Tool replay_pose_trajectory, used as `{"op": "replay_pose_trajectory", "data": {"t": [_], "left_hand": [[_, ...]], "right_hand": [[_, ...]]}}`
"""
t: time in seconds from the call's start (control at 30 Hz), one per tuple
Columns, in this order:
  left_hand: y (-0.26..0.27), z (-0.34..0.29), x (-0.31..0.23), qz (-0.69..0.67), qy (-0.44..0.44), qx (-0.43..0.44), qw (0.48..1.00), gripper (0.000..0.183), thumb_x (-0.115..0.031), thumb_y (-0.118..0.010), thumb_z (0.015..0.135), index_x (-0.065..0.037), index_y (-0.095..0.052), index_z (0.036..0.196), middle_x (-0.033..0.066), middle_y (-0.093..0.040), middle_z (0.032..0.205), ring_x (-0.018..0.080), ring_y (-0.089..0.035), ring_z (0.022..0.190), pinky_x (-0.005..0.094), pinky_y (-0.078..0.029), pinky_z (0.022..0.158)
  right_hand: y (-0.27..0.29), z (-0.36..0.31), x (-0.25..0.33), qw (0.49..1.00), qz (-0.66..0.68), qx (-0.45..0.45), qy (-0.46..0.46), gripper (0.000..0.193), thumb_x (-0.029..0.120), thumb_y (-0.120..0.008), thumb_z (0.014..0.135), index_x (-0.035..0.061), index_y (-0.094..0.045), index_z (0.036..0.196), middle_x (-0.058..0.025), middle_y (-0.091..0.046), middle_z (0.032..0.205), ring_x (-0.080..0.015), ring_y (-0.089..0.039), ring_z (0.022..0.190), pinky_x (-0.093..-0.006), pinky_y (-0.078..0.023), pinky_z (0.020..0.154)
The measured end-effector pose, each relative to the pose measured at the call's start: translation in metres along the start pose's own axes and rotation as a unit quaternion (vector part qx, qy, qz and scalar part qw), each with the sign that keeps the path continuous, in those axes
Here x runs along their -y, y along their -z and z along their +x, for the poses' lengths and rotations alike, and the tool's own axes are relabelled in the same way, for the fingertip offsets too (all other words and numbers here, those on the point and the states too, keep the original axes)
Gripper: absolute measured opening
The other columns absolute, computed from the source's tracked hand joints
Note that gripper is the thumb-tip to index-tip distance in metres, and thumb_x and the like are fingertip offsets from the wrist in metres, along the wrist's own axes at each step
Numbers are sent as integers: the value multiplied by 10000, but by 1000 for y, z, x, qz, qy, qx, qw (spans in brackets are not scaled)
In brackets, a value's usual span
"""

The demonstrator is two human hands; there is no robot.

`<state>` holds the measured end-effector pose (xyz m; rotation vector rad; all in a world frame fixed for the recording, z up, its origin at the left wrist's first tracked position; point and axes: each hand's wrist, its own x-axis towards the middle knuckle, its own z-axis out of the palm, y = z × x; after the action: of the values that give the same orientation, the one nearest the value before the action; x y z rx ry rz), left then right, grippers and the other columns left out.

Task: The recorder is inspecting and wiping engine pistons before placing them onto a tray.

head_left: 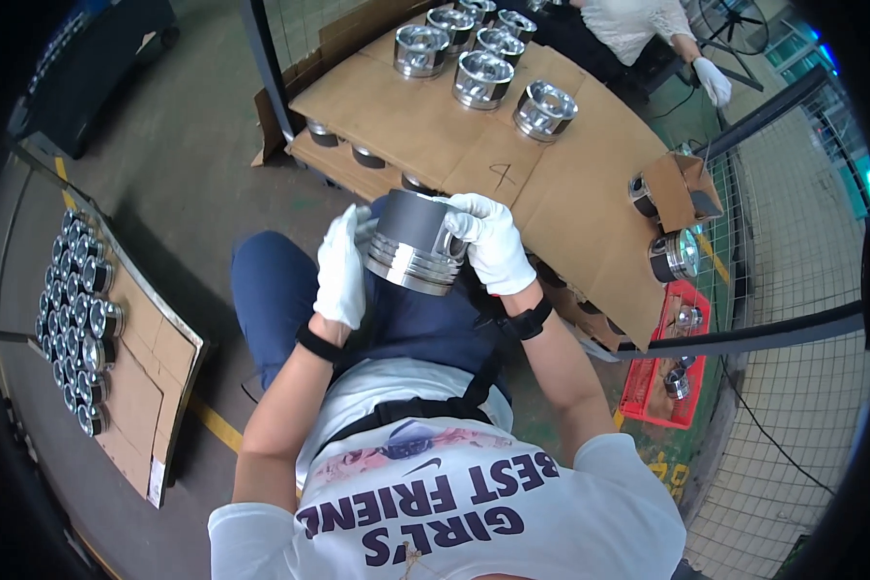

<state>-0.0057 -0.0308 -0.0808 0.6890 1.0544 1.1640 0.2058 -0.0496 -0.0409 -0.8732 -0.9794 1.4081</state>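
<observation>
A metal engine piston (pixel 408 230) with a dark grey skirt and shiny ring grooves is held above my lap, its grooved end tilted down toward me. My right hand (pixel 493 244), in a white glove, grips it from the right, with fingers at the pin hole. Beside the piston's left side is my left hand (pixel 341 269), also gloved, its fingers stretched out. Some of those fingertips pass close to or behind the skirt, and I cannot tell whether they touch it. On the cardboard-covered table (pixel 570 203) ahead stand several more pistons (pixel 483 79).
To the left, a cardboard-topped cart (pixel 155 358) carries many pistons (pixel 77 319). A small cardboard box (pixel 681 193) and a piston (pixel 674 256) sit at the table's right edge. Below is a red crate (pixel 657 387) with parts. Another person's gloved hand (pixel 712 82) shows beyond the table.
</observation>
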Motion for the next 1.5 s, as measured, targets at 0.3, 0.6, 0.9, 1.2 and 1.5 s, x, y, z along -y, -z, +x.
{"op": "replay_pose_trajectory", "data": {"t": [0.3, 0.6, 0.9, 1.2, 1.5], "left_hand": [[-36, -47, -47, -270, 115, 154, 943, 716, -628, -476, 1004, -87, -458, 1473, 128, -572, 1419, 300, -567, 1287, 485, -467, 1070], [-25, -37, -54, -245, 42, 171, 953, 669, -619, -504, 985, -113, -521, 1422, 102, -616, 1377, 282, -630, 1211, 485, -516, 1003], [-15, -33, -67, -255, 56, 171, 950, 689, -654, -470, 958, -130, -563, 1396, 98, -681, 1285, 297, -683, 1124, 494, -554, 931], [-8, -31, -64, -263, 62, 193, 943, 676, -649, -470, 957, -142, -568, 1394, 89, -676, 1300, 278, -680, 1126, 506, -562, 921], [-3, -20, -61, -277, 104, 190, 936, 662, -627, -468, 959, -140, -572, 1395, 88, -667, 1316, 280, -669, 1148, 521, -549, 954]], "right_hand": [[-25, 15, 3, 992, 76, -45, 91, 292, 236, -813, 890, 3, -725, 1042, -19, -727, 879, -93, -650, 746, -237, -501, 708], [-56, 22, 8, 993, -57, -47, 87, 255, 232, -747, 958, 8, -724, 1077, 9, -717, 906, -56, -617, 829, -211, -483, 773], [-84, 16, 29, 982, -145, -27, 117, 308, 292, -684, 1005, -3, -719, 1089, 24, -692, 913, -43, -583, 853, -211, -466, 781], [-85, 16, 22, 977, -176, -24, 121, 309, 279, -669, 1011, -19, -715, 1078, -6, -696, 917, -69, -601, 854, -240, -488, 803], [-80, 18, 16, 923, -336, -52, 177, 277, 288, -662, 1002, 36, -735, 1090, -111, -727, 1019, -227, -671, 971, -337, -508, 897]]}}
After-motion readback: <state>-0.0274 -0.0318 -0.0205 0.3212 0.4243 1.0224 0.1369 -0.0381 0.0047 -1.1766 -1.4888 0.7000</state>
